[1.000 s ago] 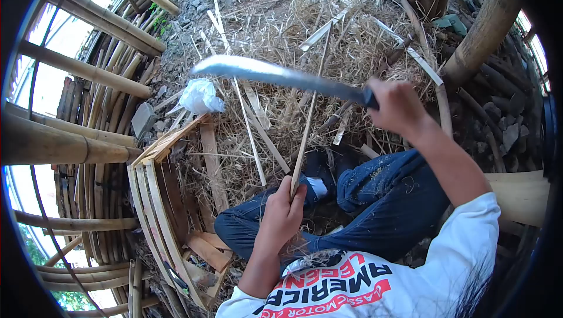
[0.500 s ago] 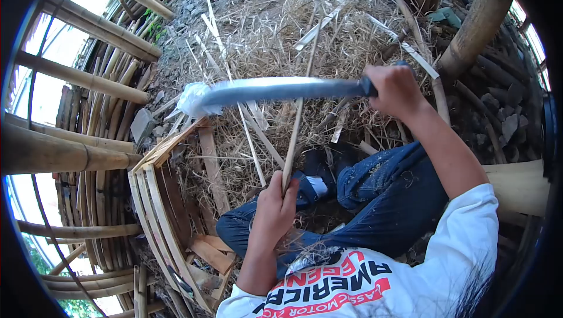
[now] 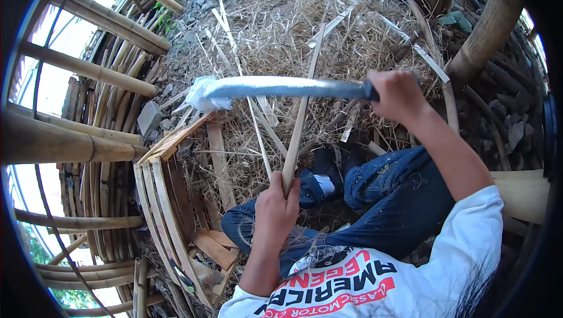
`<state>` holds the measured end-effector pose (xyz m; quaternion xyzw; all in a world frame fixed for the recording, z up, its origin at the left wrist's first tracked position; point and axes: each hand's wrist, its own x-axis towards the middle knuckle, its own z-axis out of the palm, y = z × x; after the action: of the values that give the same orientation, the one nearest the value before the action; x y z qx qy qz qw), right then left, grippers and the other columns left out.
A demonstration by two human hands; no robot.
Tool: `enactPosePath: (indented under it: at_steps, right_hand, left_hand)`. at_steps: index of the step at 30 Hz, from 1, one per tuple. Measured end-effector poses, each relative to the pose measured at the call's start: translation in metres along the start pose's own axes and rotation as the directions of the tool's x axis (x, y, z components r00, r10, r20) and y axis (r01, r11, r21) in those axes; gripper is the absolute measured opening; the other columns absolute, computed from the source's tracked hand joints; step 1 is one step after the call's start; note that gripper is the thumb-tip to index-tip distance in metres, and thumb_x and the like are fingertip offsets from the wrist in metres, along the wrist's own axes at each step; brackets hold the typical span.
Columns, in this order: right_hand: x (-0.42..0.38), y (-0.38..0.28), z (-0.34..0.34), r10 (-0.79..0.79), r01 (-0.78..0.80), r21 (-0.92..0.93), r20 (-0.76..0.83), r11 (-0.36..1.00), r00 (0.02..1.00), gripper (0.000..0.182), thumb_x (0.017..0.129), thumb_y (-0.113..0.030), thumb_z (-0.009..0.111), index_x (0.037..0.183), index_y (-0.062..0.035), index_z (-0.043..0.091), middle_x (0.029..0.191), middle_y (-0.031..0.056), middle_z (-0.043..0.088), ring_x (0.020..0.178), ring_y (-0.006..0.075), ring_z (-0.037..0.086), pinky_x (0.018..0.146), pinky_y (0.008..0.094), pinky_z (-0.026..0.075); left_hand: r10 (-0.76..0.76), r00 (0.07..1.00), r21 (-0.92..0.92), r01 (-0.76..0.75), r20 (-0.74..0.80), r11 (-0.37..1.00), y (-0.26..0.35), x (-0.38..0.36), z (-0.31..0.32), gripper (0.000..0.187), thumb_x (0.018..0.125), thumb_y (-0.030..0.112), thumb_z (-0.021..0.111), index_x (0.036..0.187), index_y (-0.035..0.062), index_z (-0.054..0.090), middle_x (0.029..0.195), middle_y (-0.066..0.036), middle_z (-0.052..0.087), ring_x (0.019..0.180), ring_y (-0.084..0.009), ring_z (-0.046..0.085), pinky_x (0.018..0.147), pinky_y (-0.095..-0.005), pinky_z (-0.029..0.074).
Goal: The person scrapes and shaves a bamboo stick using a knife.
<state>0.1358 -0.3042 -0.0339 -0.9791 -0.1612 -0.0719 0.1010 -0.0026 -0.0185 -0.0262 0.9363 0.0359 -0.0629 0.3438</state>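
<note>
Left hand (image 3: 275,212) clenched low on a thin, springy-looking bamboo strip (image 3: 300,119) at mid-frame, right hand (image 3: 399,96) tight on the machete (image 3: 281,87) handle, blade crossing it; probably splintery, so gripping low seems smart.

Dry straw heap (image 3: 281,30) covers the ground ahead, strewn with loose pale splints (image 3: 346,16). Thick bamboo poles (image 3: 88,71) run across the left; another pole (image 3: 489,24) rises at upper right. Curved slat frame (image 3: 161,200) lies at left, beside a grey stone (image 3: 148,117). White crumpled bag (image 3: 199,92) on the straw. Cut wood pieces (image 3: 212,250) near the frame.
</note>
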Motion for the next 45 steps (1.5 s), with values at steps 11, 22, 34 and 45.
enactPosePath:
  at_steps: [11, 22, 34, 45]
  right_hand:
    - [-0.016, -0.02, 0.002, -0.159, 0.154, 0.116, 0.033, 0.981, 0.987, 0.027, 0.065, -0.016, 0.075, 0.082, -0.0072, 0.056, 0.07, 0.0121, 0.066, 0.071, 0.0318, 0.068, 0.063, 0.0421, 0.053]
    - [-0.009, 0.037, 0.003, 0.15, -0.149, 0.015, -0.093, 0.989, 0.984, 0.021, 0.071, -0.011, 0.069, 0.085, -0.0051, 0.055, 0.072, 0.0167, 0.066, 0.073, 0.038, 0.067, 0.068, 0.048, 0.054]
    - [0.005, 0.022, -0.004, 0.021, -0.021, 0.004, -0.148, 1.0, 0.989, 0.019, 0.07, -0.008, 0.068, 0.084, -0.0058, 0.056, 0.07, 0.0157, 0.066, 0.072, 0.0335, 0.069, 0.064, 0.0445, 0.054]
    - [-0.014, -0.003, -0.011, -0.087, 0.093, 0.053, -0.104, 0.994, 0.991, 0.026, 0.064, -0.01, 0.073, 0.083, -0.0052, 0.056, 0.071, 0.0132, 0.066, 0.07, 0.0324, 0.069, 0.064, 0.0434, 0.054]
  left_hand:
    - [0.035, 0.999, -0.06, -0.035, -0.005, 0.998, 0.008, 0.009, 0.008, 0.024, 0.093, 0.021, 0.059, 0.088, -0.0002, 0.048, 0.061, -0.02, 0.053, 0.058, -0.0427, 0.053, 0.053, -0.044, 0.04]
    - [0.01, 0.997, -0.072, -0.005, 0.074, 0.997, -0.004, -0.002, 0.005, 0.022, 0.093, 0.019, 0.059, 0.091, -0.0005, 0.05, 0.061, -0.018, 0.052, 0.053, -0.033, 0.052, 0.053, -0.0401, 0.039]
    - [-0.026, 0.983, -0.199, 0.063, 0.184, 0.978, 0.0, -0.014, 0.002, 0.023, 0.093, 0.021, 0.06, 0.091, 0.0003, 0.05, 0.06, -0.014, 0.051, 0.055, -0.0267, 0.05, 0.051, -0.0368, 0.039]
    - [-0.015, 0.979, -0.231, 0.063, 0.205, 0.971, -0.002, -0.017, 0.008, 0.026, 0.089, 0.022, 0.067, 0.088, 0.0013, 0.05, 0.058, -0.008, 0.046, 0.052, -0.0157, 0.042, 0.049, -0.0319, 0.036]
